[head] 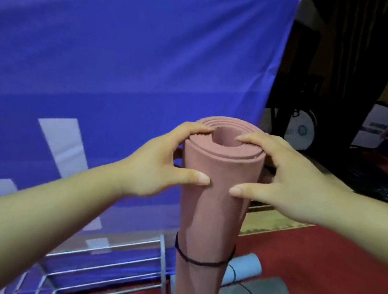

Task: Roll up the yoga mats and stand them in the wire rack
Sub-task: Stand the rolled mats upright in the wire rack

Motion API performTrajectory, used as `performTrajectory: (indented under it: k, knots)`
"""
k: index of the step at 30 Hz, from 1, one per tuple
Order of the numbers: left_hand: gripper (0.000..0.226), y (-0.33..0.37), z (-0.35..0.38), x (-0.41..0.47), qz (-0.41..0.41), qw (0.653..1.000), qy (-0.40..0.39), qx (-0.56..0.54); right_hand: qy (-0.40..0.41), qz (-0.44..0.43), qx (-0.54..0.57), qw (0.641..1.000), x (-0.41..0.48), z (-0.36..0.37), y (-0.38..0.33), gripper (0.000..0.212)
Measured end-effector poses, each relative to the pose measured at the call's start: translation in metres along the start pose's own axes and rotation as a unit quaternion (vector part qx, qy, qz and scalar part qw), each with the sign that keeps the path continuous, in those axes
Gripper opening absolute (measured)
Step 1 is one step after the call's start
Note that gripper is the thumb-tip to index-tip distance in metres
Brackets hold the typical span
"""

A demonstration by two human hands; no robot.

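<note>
head view: pink mat (212,214) upright, red carpet (322,265) below, blue banner (127,46) behind.

A large blue fabric backdrop (127,46) with pale block shapes fills the view from nine to twelve o'clock. From one to two o'clock the room is dim, with black drapes (344,56), a white round disc (302,131) and a white signboard (376,126). Red carpet (322,265) covers the floor at four o'clock.
</note>
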State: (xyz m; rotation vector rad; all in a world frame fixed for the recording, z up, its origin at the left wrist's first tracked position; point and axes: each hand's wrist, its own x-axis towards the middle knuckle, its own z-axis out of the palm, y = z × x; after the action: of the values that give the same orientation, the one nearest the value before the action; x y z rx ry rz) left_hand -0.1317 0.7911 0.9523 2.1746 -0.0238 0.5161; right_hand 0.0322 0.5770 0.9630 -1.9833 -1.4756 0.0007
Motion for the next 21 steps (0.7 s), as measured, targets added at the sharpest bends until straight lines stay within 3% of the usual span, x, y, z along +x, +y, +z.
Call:
performTrajectory:
  k: [7,21]
  knots:
    - [0.078,-0.014,-0.046,-0.013,-0.035,0.997,0.03,0.069,-0.001,-0.036,0.056,0.998,0.051,0.044,-0.003,0.089]
    - [0.082,-0.1,-0.035,-0.034,-0.129,0.979,0.096,0.125,-0.055,-0.098,0.128,0.985,0.105,0.141,0.047,0.077]
